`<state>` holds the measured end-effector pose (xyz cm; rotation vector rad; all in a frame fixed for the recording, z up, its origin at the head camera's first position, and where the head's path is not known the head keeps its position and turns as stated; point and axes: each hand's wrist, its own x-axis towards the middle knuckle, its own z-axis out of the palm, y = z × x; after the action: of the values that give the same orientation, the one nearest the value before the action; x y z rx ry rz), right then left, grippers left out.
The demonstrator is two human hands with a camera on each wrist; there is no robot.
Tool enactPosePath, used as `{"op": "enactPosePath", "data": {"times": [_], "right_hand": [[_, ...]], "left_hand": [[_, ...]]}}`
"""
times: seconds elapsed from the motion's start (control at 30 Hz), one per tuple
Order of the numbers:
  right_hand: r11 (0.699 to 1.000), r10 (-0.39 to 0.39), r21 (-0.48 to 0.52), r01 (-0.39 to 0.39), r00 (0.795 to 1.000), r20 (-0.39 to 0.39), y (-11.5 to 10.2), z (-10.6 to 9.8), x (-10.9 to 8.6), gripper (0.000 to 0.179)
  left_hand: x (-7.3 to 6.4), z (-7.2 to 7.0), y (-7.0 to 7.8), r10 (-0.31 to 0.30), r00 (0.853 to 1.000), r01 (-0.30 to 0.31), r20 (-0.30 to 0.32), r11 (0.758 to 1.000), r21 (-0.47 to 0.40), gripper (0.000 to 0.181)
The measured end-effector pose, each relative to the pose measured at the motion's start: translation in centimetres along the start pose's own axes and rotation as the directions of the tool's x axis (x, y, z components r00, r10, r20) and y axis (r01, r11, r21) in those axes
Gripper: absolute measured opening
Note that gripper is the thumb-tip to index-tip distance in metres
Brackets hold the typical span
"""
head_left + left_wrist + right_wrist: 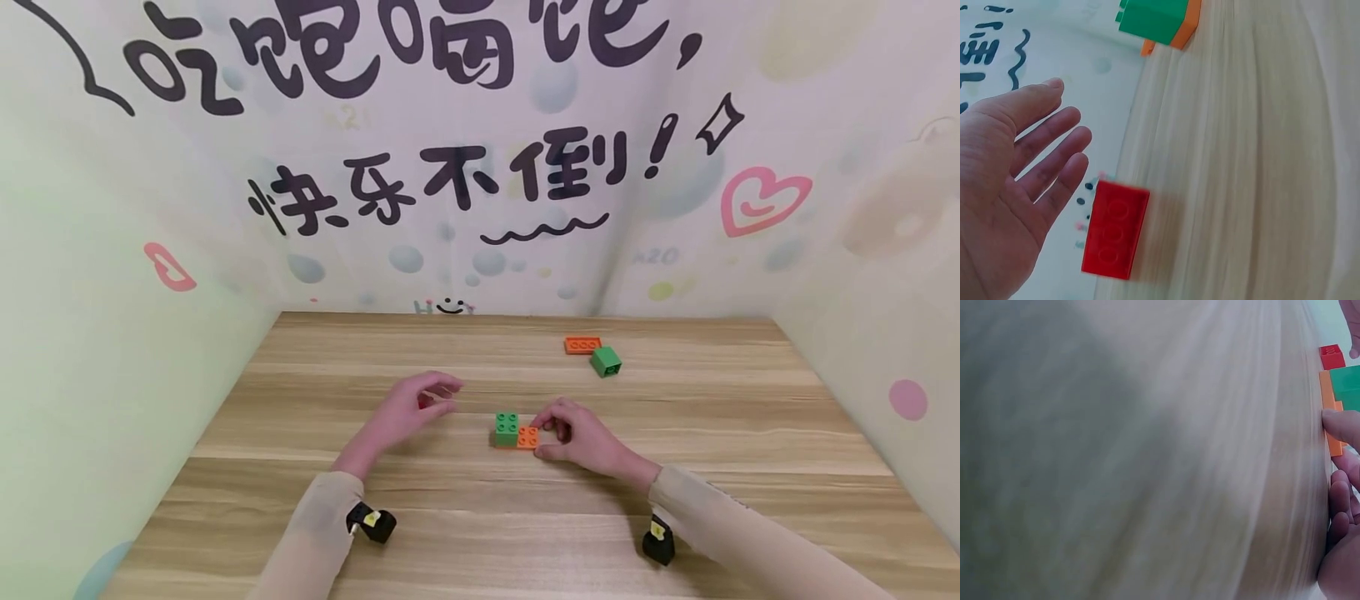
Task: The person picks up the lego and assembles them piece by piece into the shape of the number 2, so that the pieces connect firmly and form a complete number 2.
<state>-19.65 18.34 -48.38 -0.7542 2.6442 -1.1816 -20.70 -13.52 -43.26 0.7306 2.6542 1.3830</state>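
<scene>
A green brick stands on the left end of a flat orange brick, whose bare studs show at the right. My right hand pinches the orange brick's right end between thumb and forefinger. In the right wrist view the thumb presses on its side. My left hand hovers to the left with fingers apart, holding nothing. Just past it a red brick lies on the table, its hollow side showing in the left wrist view. In the head view the left hand hides most of it.
Farther back on the wooden table lie another flat orange brick, hollow side up, and a tipped green brick. A printed cloth wall closes off the back, with pale walls on both sides.
</scene>
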Motion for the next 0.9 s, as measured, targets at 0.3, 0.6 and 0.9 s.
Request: {"op": "enactPosePath", "data": {"times": [0.3,0.6,0.9], "right_hand": [[1.0,-0.005,0.0,0.005,1.0,-0.01,-0.1,0.0,-0.1,0.031],[1.0,-0.011,-0.009,0.011,1.0,-0.013,-0.1,0.1,-0.2,0.031],[1.0,-0.012,-0.008,0.012,1.0,-0.012,-0.1,0.1,-0.1,0.031]], "left_hand": [[-1.0,-2.0,-1.0,-0.052,0.997,0.054,-0.055,0.998,0.031,0.033],[-1.7,-4.0,-3.2,-0.078,0.992,0.09,-0.103,0.988,0.122,0.031],[-1.7,-4.8,-4.6,-0.078,0.993,0.093,-0.089,0.981,0.171,0.027]]}}
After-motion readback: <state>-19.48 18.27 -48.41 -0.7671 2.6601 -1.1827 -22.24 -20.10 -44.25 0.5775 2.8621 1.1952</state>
